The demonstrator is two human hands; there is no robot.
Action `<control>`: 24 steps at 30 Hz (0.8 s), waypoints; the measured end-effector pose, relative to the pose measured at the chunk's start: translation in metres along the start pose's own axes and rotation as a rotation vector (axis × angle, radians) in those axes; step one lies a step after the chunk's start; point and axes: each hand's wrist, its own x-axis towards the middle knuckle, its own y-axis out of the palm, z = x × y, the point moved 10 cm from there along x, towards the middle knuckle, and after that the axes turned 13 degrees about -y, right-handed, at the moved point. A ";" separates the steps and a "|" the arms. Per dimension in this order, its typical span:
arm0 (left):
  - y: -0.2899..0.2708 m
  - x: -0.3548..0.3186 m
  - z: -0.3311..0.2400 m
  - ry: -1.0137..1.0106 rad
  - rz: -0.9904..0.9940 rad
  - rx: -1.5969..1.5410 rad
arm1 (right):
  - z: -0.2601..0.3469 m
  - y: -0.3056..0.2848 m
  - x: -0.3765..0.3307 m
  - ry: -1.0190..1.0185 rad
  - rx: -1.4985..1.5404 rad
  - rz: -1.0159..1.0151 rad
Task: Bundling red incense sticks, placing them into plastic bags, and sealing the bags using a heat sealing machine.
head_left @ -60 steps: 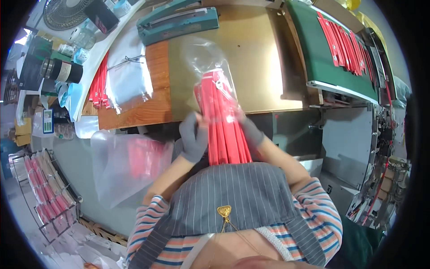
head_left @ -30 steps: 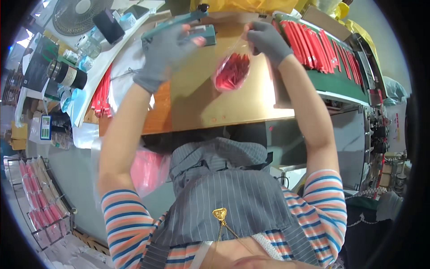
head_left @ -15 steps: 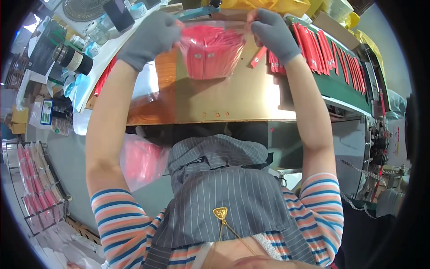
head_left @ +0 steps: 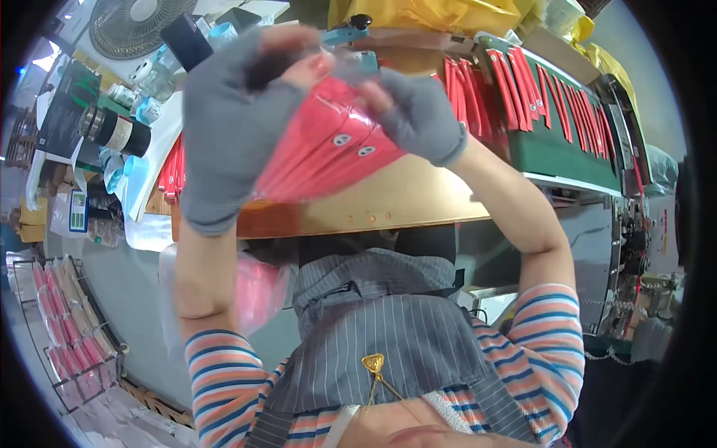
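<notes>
A clear plastic bag of red packets [head_left: 321, 153] hangs tilted above the table, raised toward me and blurred by motion. My left hand [head_left: 243, 127], in a grey fingerless glove, is closed round the bag's gathered upper end. My right hand [head_left: 422, 116], gloved the same way, pinches the bag at its upper right with the fingertips. Some of its fingers are hidden. White round marks show on the packets through the plastic. Under the bag lies the tan and brown tabletop [head_left: 418, 198].
Rows of red packets [head_left: 523, 93] lie on a green surface [head_left: 545, 153] at the right. A blue tool with a black knob [head_left: 347, 33] is at the far edge. Left stand a black flask [head_left: 112, 131], glass jar [head_left: 157, 78] and fan [head_left: 138, 22]. Another filled bag [head_left: 258, 291] hangs below the table.
Both hands have drawn nearer to each other, gathering the bag's open top. The bag has come up toward me and tilted from upright. My left hand now looks much larger.
</notes>
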 end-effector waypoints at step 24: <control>0.020 0.057 0.366 -1.070 0.109 -0.507 | -0.272 0.033 0.059 0.390 -0.740 0.010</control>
